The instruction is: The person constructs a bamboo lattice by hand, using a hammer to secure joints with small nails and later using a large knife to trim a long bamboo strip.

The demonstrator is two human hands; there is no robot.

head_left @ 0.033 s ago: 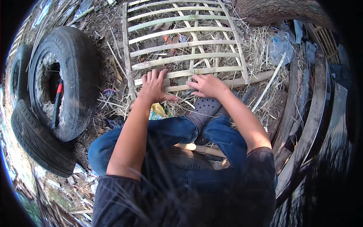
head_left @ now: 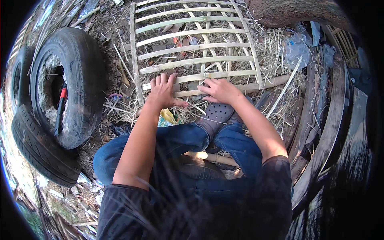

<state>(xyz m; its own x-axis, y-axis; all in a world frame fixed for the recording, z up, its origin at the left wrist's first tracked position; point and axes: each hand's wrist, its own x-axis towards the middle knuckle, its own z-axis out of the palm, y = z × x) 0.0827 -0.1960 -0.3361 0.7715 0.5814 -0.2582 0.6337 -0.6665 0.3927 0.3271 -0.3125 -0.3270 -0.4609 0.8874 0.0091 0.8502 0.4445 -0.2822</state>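
A bamboo lattice panel (head_left: 192, 47) of pale slats across two side rails lies on the ground in front of me. Over its nearest slats rests my left hand (head_left: 161, 92), fingers spread and thumb stretched out to the right. My right hand (head_left: 220, 91) is bent over the same near edge, its fingers closed at a bamboo slat (head_left: 236, 73); their undersides are hidden. Both hands are a short way apart. Below the right hand is a grey clog with holes (head_left: 218, 113) on my foot.
At left stand worn tyres (head_left: 86, 68), one holding a tool with a red band (head_left: 63, 94). Straw and bamboo shavings (head_left: 276, 52) litter the ground. A clear plastic bag (head_left: 297, 52) and long wooden planks (head_left: 334, 116) lie at right. A thick log (head_left: 296, 14) crosses the far right.
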